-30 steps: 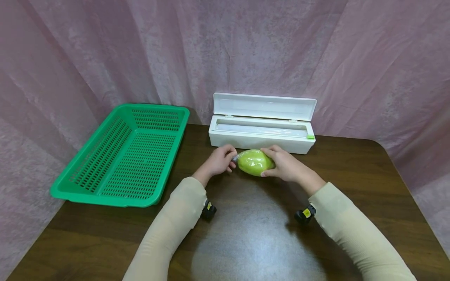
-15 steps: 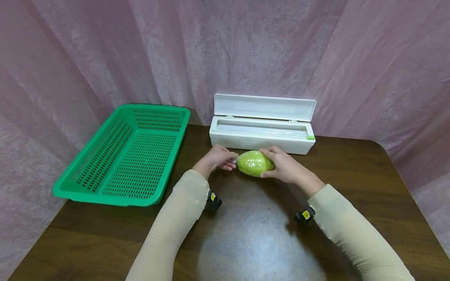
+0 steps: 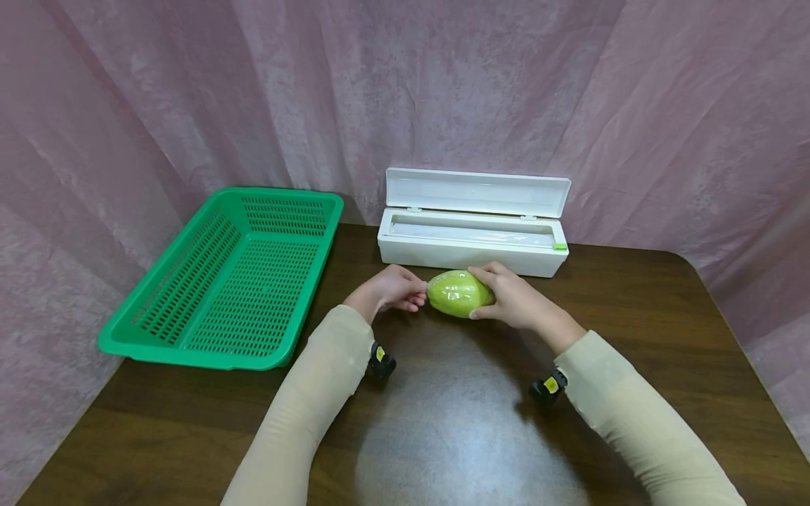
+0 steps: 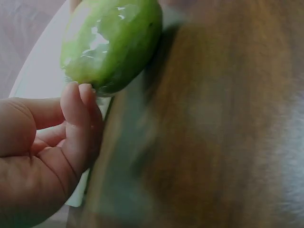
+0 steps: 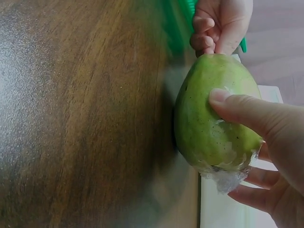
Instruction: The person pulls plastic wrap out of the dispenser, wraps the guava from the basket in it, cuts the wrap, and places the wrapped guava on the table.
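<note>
A green mango (image 3: pixel 457 294) lies wrapped in clear plastic wrap, glossy on its skin. My right hand (image 3: pixel 511 299) grips its right end; in the right wrist view the thumb lies along the fruit and the fingers reach round behind. Crumpled plastic wrap (image 5: pixel 228 179) bunches at that end. At the opposite tip, my left hand (image 3: pixel 395 289) pinches the film's gathered end between thumb and fingertips. In the left wrist view, these fingertips (image 4: pixel 73 95) sit right at the mango's tip and hide most of the pinched film.
Behind the hands stands a white cling film dispenser (image 3: pixel 471 261), lid raised, with a film roll inside and a green slider (image 3: pixel 560 247) at its right. A green plastic basket (image 3: pixel 297 309) stands at left on the brown wooden table (image 3: pixel 658 337). Pink curtains (image 3: pixel 481 84) hang behind.
My left hand has turned at the wrist, its back rolling upward, while keeping its pinch at the mango's left tip. The right hand and the mango have stayed almost in place.
</note>
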The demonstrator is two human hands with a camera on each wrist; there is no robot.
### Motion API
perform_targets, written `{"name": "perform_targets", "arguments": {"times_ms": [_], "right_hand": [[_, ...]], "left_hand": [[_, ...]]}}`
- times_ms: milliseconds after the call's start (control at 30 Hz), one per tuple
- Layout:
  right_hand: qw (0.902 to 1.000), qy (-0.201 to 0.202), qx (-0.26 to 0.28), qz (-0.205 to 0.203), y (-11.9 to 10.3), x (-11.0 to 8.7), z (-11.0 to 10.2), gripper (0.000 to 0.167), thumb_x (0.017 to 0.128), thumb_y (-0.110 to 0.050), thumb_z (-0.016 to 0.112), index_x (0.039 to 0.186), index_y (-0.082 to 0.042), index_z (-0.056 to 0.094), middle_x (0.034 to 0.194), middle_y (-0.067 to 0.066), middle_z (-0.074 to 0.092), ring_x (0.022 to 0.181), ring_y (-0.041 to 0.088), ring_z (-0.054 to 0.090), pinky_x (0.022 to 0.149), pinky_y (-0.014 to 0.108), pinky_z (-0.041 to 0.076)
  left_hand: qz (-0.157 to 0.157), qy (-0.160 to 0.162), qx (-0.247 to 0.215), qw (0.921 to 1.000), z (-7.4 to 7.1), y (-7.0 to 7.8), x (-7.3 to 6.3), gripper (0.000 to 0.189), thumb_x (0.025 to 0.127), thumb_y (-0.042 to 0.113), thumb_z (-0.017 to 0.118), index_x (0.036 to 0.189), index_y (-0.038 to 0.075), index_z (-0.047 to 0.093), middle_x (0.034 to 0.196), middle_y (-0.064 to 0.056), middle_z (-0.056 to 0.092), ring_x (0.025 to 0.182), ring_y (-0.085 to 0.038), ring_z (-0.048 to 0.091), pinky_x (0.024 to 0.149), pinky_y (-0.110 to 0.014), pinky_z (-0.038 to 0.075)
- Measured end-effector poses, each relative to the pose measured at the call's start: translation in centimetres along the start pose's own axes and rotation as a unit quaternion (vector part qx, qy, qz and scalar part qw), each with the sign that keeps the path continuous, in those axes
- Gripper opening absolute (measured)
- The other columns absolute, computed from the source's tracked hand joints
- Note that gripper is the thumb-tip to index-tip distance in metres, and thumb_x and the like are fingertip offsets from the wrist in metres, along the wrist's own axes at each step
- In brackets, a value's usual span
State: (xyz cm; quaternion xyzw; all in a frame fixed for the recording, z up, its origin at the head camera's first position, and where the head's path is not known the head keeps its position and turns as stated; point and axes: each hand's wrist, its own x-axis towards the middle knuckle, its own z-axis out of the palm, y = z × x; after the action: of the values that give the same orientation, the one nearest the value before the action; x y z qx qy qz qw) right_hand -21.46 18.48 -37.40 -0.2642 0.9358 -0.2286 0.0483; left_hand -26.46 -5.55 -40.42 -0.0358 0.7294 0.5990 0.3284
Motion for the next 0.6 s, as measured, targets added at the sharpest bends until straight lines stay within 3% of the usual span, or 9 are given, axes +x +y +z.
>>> {"name": "perform_targets", "arguments": {"times_ms": [233,300,367,400,467,600], "right_hand": [[0.9999,-0.003,0.011,0.005,0.2,0.4,0.0,0.085,0.074,-0.027,0.081,0.141,0.004,0.04,0.129,0.022,0.048,0.115,0.034,0.053,0.097,0.047,0.045],[0.9999,-0.002,0.013,0.007,0.3,0.5,-0.1,0.085,0.073,-0.028,0.082,0.14,0.005,0.04,0.128,0.023,0.049,0.114,0.034,0.054,0.096,0.047,0.046],[0.9998,-0.001,0.016,0.009,0.3,0.6,-0.1,0.086,0.073,-0.028,0.082,0.14,0.006,0.041,0.127,0.024,0.049,0.113,0.035,0.054,0.096,0.048,0.046],[0.9998,-0.001,0.018,0.011,0.4,0.6,-0.2,0.086,0.073,-0.029,0.082,0.14,0.006,0.041,0.127,0.024,0.049,0.113,0.035,0.054,0.096,0.048,0.045],[0.9997,-0.002,0.021,0.014,0.4,0.7,-0.2,0.086,0.072,-0.029,0.082,0.14,0.005,0.041,0.127,0.025,0.049,0.114,0.035,0.053,0.096,0.048,0.045],[0.9995,-0.002,0.027,0.019,0.5,0.7,-0.3,0.086,0.072,-0.03,0.082,0.14,0.005,0.041,0.128,0.024,0.049,0.114,0.035,0.053,0.097,0.048,0.045]], "left_hand": [[0.086,0.037,0.068,0.9933,0.8,-0.6,0.0,0.01,0.096,0.004,0.051,0.092,-0.003,0.056,0.073,-0.006,0.054,0.06,-0.012,0.055,0.055,-0.024,0.054],[0.115,0.051,0.116,0.9853,1.0,-0.6,0.0,0.011,0.097,0.006,0.05,0.092,-0.002,0.056,0.074,-0.007,0.054,0.06,-0.013,0.055,0.056,-0.026,0.055],[0.143,0.064,0.18,0.9711,1.1,-0.7,-0.1,0.012,0.098,0.008,0.049,0.092,0.0,0.056,0.075,-0.008,0.054,0.06,-0.015,0.055,0.056,-0.027,0.055],[0.158,0.071,0.219,0.9601,1.1,-0.7,-0.1,0.013,0.098,0.009,0.049,0.092,0.002,0.057,0.076,-0.008,0.055,0.06,-0.015,0.056,0.057,-0.027,0.055],[0.188,0.087,0.307,0.9289,1.2,-0.7,-0.2,0.014,0.099,0.01,0.048,0.094,0.004,0.059,0.08,-0.008,0.057,0.065,-0.016,0.056,0.061,-0.027,0.053],[0.241,0.116,0.45,0.8523,1.4,-0.7,-0.6,0.017,0.1,0.012,0.047,0.1,0.006,0.062,0.093,-0.008,0.064,0.081,-0.018,0.059,0.075,-0.031,0.05]]}}
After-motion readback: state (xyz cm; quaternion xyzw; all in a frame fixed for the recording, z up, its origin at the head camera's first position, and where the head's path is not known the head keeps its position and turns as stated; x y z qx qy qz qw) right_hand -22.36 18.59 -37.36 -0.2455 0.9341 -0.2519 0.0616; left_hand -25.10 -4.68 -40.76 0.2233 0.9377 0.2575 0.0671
